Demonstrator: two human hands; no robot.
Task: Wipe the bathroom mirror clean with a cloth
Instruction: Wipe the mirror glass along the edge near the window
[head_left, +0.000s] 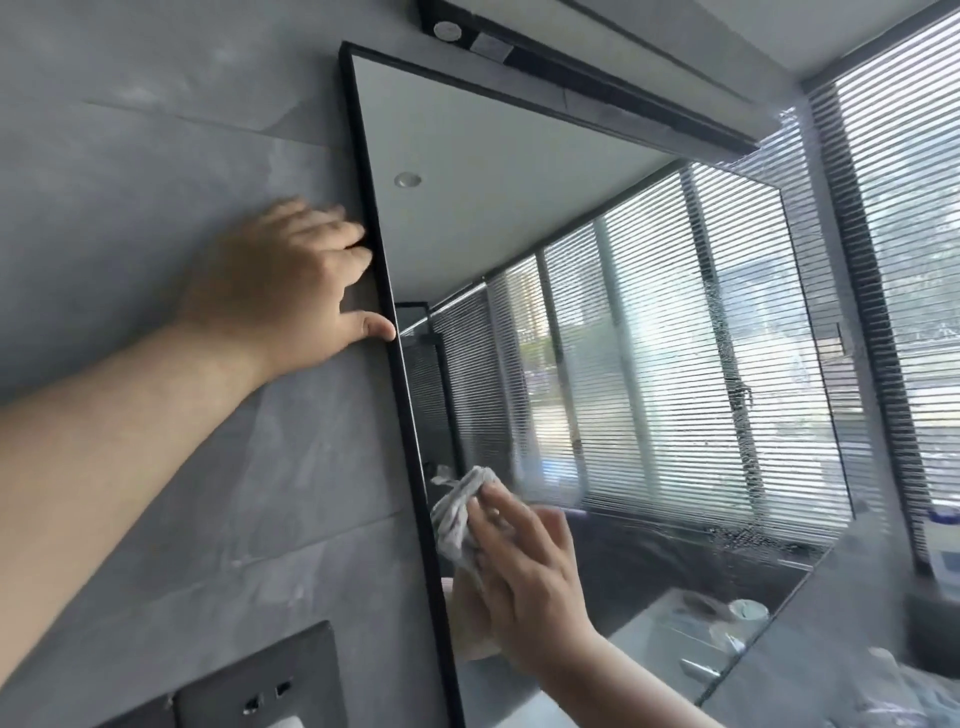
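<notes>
Mirror (597, 312): black-framed, flat glass on grey stone-look tiled wall (156, 156), reflecting slatted blinds; soapy streaks on its right part; left arm reaches up across the wall, left hand (280, 280) flat on the tile with fingers straight and slightly spread, fingertips and thumb touching the frame's left edge, holding nothing; right hand (524, 577) raised at the mirror's lower left, straight fingers pressing a crumpled grey-white cloth (457, 514) against the glass; dark socket plate (260, 686) on wall below.

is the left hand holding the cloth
No, the left hand rests bare on the wall by the mirror frame; the right hand presses the cloth.
</notes>
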